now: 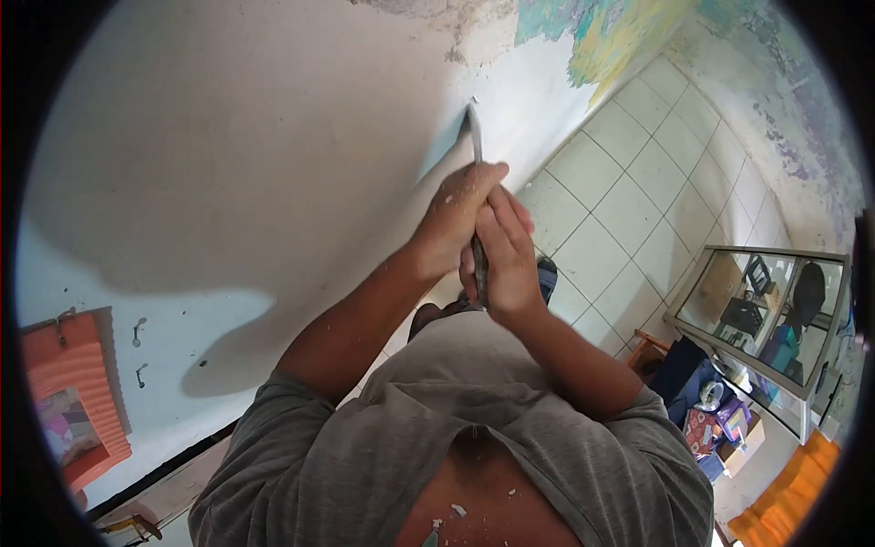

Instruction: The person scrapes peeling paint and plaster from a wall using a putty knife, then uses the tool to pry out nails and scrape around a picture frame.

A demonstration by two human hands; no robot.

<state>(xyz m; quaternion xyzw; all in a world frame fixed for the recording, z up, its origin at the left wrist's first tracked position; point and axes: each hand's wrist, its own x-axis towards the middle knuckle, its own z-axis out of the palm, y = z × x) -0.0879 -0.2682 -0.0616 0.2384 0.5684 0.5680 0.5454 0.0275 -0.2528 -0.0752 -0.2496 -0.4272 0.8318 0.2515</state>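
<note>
A long, narrow metal bar [477, 137], perhaps a scraper, slants up from my hands. Its slightly curved tip meets the white painted wall [365, 137], where a small pale flake shows. My left hand [453, 217] is closed around the bar's upper part, thumb lying along it and white specks on the skin. Lower down, my right hand [509, 260] wraps the darker end of the bar. The two hands touch each other, and the fingers partly hide the bar between them.
Higher up, the wall has bare plaster and peeling turquoise and yellow paint [602, 46]. An orange picture frame [109, 401] and hooks are at lower left. To the right are floor tiles [629, 201], a glass cabinet [693, 319], and assorted items. Paint flakes lie on my chest.
</note>
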